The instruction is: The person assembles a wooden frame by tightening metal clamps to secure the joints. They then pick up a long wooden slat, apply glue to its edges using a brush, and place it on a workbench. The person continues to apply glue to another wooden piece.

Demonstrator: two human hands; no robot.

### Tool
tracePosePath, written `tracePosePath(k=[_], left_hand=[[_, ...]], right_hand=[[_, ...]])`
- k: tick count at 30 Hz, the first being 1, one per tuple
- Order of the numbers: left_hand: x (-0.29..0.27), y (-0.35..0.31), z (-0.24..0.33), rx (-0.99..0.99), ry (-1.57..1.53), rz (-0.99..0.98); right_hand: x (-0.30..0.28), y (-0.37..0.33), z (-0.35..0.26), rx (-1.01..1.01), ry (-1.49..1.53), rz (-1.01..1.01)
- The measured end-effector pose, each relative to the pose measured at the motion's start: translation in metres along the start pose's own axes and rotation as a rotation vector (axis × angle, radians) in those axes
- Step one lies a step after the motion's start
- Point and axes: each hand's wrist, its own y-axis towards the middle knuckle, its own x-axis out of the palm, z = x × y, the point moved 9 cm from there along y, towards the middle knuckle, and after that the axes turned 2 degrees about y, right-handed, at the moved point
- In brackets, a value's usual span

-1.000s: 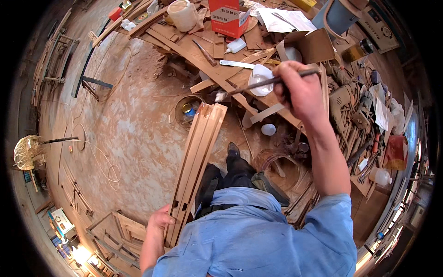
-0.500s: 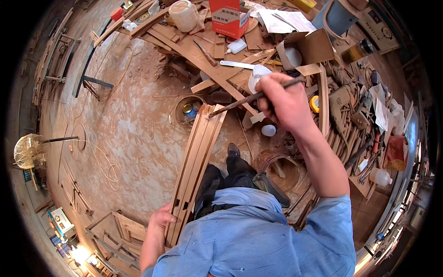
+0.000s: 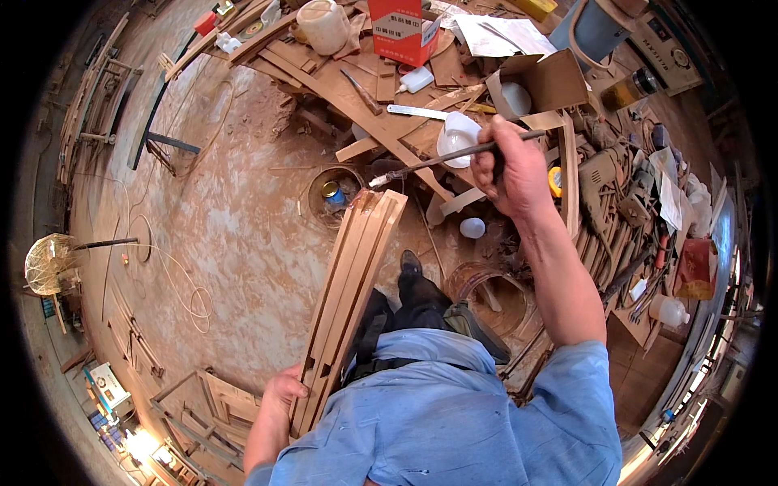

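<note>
- Head view: I see a white tub behind my right hand (contents unclear to me); an open carton holds something round and white.
- Floor stretches left of the grooved wood, which stands tilted before my body, lower part clamped in my left hand.
- Right fingers close around a brush, white tip near the wood's upper end; the bench and ruler lie beyond.

Right of centre, a person's right hand holds a dark stick, its whitened tip near the upper end of long, grooved timber; at lower left, the left hand grips it lower down. A red box and white tub stand near the top edge.
</note>
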Motion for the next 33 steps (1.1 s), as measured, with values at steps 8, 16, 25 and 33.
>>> tracePosePath(k=[8, 16, 25, 33], left_hand=[[0.015, 0.002, 0.005, -0.018, -0.018, -0.067], [0.03, 0.004, 0.022, 0.092, 0.034, 0.062], [0.047, 0.012, 0.052, 0.167, 0.205, 0.218], [0.059, 0.009, 0.062, 0.14, 0.26, 0.216]], right_hand=[[-0.006, 0.01, 0.018, 0.073, 0.036, 0.02], [-0.097, 0.011, -0.046, -0.358, -0.509, 0.424], [-0.116, 0.06, 0.049, -0.266, -1.034, 0.189], [-0.154, 0.048, 0.024, -0.054, -0.355, 0.444]])
